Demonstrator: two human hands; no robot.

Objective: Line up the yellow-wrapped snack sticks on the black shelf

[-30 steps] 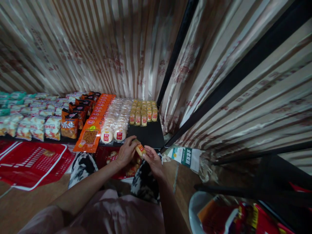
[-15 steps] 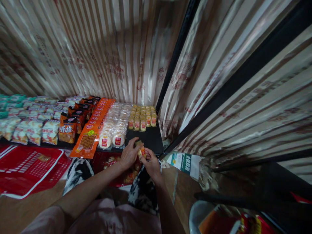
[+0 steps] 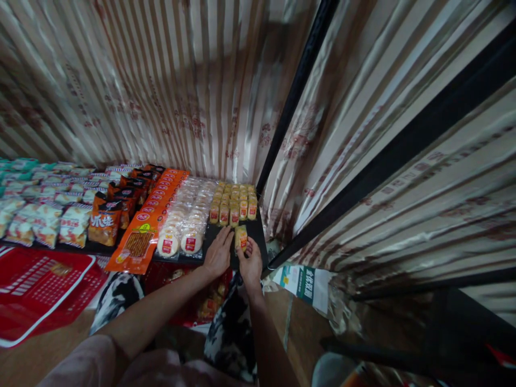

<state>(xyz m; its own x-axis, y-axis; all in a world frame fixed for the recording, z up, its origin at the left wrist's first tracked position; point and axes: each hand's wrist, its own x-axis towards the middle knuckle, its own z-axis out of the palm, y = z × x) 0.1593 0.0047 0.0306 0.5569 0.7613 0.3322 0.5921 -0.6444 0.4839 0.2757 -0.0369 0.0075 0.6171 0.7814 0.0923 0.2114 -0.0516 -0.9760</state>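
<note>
My right hand (image 3: 250, 264) is closed on a small yellow snack packet (image 3: 241, 237), held upright over the black shelf (image 3: 258, 244) just in front of the rows of like yellow packets (image 3: 233, 203). Beside it, my left hand (image 3: 219, 253) lies on the shelf with its fingers stretched out, touching the packet's left side. Both hands are close together at the shelf's front right corner.
Left of the yellow packets lie rows of round white cakes (image 3: 186, 220), orange packets (image 3: 150, 220), dark orange bags (image 3: 105, 224) and pale bags (image 3: 44, 220). A red basket (image 3: 36, 290) sits lower left. A black post (image 3: 296, 94) and striped curtains bound the shelf.
Both hands have moved forward and up from over the lap onto the shelf, carrying the yellow packet. The left hand has opened out flat beside it.
</note>
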